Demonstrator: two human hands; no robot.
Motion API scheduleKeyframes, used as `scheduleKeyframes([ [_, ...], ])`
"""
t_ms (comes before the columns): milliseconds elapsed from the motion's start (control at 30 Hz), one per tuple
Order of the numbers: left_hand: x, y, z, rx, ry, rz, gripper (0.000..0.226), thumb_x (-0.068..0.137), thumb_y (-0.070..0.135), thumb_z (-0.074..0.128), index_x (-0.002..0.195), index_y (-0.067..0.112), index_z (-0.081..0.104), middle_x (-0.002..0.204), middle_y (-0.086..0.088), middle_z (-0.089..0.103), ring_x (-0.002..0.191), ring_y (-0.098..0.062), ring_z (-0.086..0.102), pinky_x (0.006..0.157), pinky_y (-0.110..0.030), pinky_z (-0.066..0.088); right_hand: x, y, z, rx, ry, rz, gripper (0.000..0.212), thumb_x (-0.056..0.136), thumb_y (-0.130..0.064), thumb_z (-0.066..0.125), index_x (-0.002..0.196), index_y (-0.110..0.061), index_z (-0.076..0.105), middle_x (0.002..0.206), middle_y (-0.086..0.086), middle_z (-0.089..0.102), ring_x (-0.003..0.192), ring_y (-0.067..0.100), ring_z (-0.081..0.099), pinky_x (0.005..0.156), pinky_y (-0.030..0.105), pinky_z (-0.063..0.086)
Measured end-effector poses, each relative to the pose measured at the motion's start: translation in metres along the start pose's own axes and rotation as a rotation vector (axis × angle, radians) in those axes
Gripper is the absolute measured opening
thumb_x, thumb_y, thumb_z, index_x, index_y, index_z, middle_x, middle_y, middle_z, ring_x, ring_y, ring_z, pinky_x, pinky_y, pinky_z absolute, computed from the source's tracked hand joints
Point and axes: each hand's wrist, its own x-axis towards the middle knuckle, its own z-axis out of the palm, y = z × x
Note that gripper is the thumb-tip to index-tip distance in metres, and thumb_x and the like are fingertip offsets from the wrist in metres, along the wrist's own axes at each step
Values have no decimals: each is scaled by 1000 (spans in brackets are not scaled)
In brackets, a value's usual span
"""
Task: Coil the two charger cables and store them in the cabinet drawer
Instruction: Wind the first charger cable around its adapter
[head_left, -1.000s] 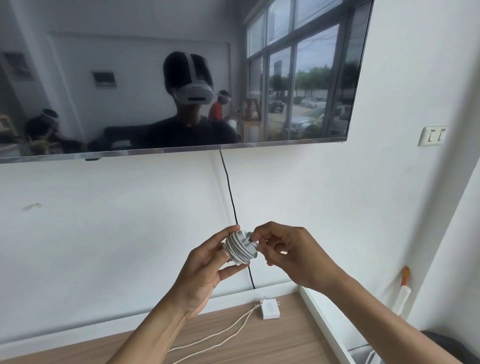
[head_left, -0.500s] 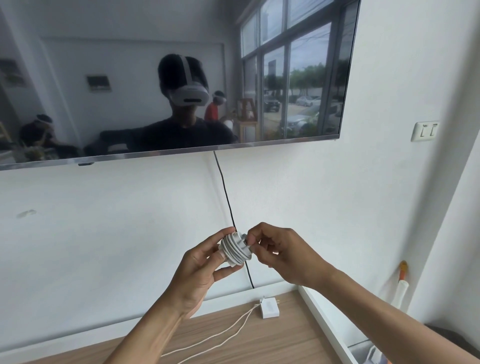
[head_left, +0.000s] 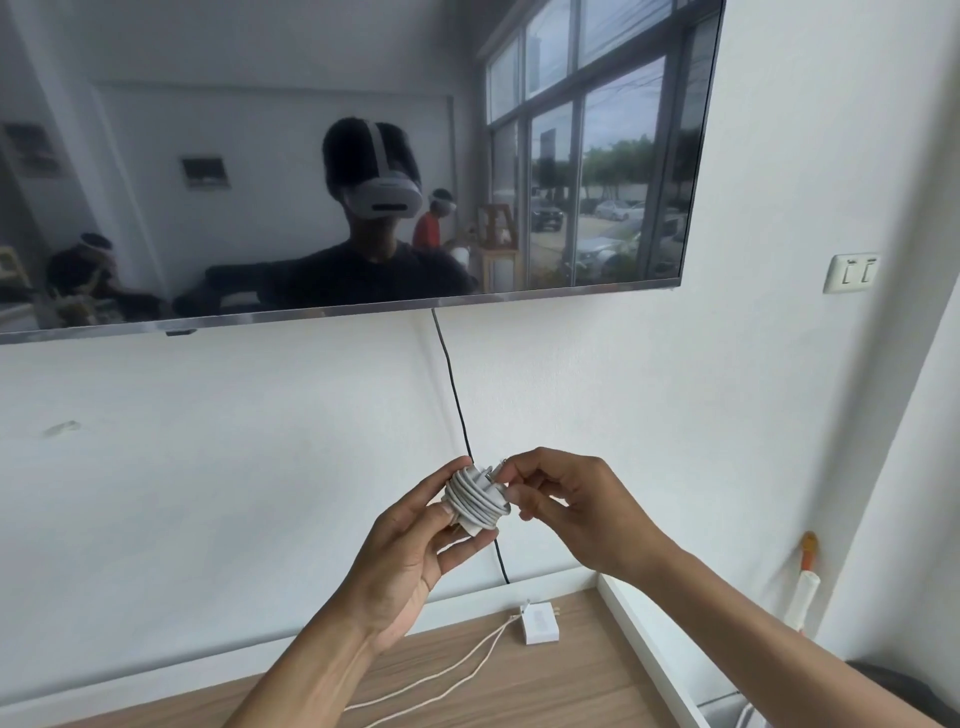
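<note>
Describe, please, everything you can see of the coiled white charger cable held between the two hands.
The coiled white charger cable is a compact bundle of smooth, plastic-looking pale cord wound in many tight turns, apparently around its adapter block, whose corner shows at the bottom. It is held in the air before the white wall. The left hand grips it between thumb and fingers; the right hand pinches its upper right edge, seemingly at the cord's loose end.

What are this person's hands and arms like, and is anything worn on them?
Both the left hand and the right hand are bare: no gloves, rings or watch show. The left forearm and right forearm are uncovered to the picture's edge, no sleeve in sight. The television reflection suggests a dark top.
</note>
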Motion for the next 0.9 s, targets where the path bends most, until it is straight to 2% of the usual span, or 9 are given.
scheduleKeyframes([
  [167,-1,1,0,63,-1,24,35,95,7,45,126,12,61,116,-14,70,105,-25,67,83,-34,58,-3,-2,0,42,20,7,20,92,-10,61,94,-29,67,84,1,70,65,15,62,71,29,55],
  [333,-3,1,-1,110,-12,61,38,90,12,52,127,13,61,121,-19,66,117,-36,60,85,-35,56,-7,-4,5,3,27,27,23,93,-10,60,92,-32,65,82,1,68,63,13,61,70,34,57],
  [400,-4,2,-1,112,-15,68,37,88,13,58,125,14,63,121,-19,66,118,-37,60,85,-35,56,-8,-4,6,-27,27,10,19,93,-9,59,93,-28,63,80,-2,67,63,7,58,67,28,55],
  [467,-4,2,1,105,-26,69,33,89,13,63,122,17,66,122,-18,66,118,-35,60,85,-36,56,-10,-5,8,-76,27,-27,16,94,-7,56,96,-23,60,77,-15,62,65,5,56,67,16,47],
  [533,-4,1,1,86,-29,67,37,85,16,58,121,18,67,122,-17,66,117,-34,61,85,-36,56,-13,-4,11,-125,51,-76,10,95,-6,53,98,-15,58,78,-22,58,69,4,55,68,9,41],
  [633,-5,0,2,68,-31,72,37,85,15,57,122,17,66,121,-18,67,115,-32,63,84,-36,56,-16,-3,18,-135,121,-115,8,96,-6,51,96,-12,56,84,-19,58,71,5,56,67,10,41],
  [700,-5,1,3,57,-30,79,34,90,12,60,124,15,64,119,-17,68,112,-30,64,84,-36,57,-16,-3,21,-92,167,-112,12,96,-7,52,95,-18,57,86,-11,63,70,9,58,67,20,49],
  [767,-4,2,4,26,-19,74,37,91,11,53,127,13,60,118,-15,69,109,-27,66,83,-35,57,-13,-6,20,-11,189,-74,13,97,-8,52,96,-18,60,87,-8,66,68,12,60,68,27,53],
  [900,-2,5,5,-32,-14,53,39,95,5,43,132,10,56,124,-14,67,107,-26,67,84,-35,58,-7,-8,12,116,143,4,18,96,-5,53,102,-15,66,95,-10,70,76,12,64,73,17,49],
])
